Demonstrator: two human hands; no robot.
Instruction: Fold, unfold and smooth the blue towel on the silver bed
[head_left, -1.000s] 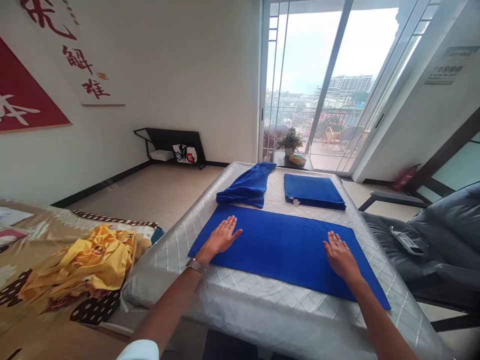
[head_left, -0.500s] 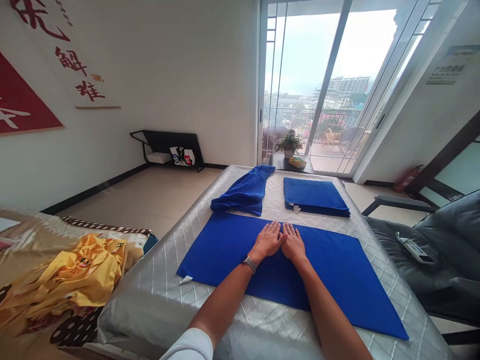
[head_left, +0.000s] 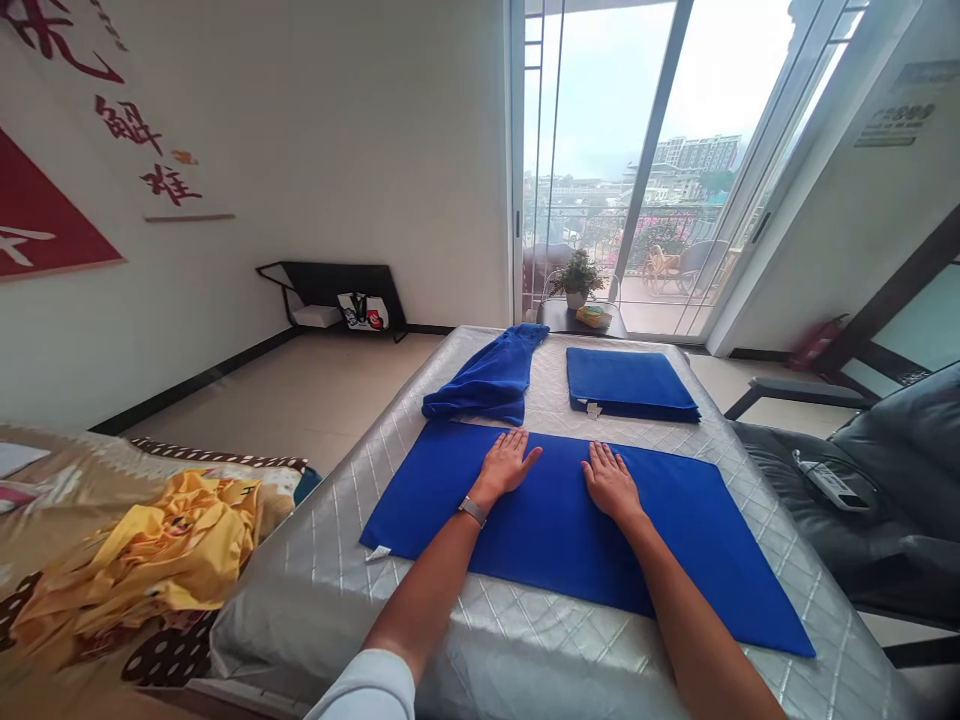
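Observation:
A blue towel [head_left: 555,520] lies spread flat across the silver quilted cover [head_left: 540,640], with a small white tag at its near left corner. My left hand [head_left: 507,464], a watch on its wrist, rests flat on the towel left of its middle, fingers stretched out. Flat on the same towel, right of its middle, is my right hand [head_left: 610,480], fingers also straight. Bare towel shows between the two hands. Beyond the towel's far edge lie a crumpled blue towel [head_left: 487,380] on the left and a folded blue stack [head_left: 630,382] on the right.
To the left, yellow clothing [head_left: 172,540] is heaped on a patterned cover. A dark armchair [head_left: 892,500] stands at the right with a white power strip [head_left: 831,482] on its seat. Behind the bed, a small table [head_left: 562,322] holds a potted plant [head_left: 577,280].
My hands were side by side at the towel's middle; they have slid apart, the left hand to the left and the right hand to the right. The view has shifted slightly.

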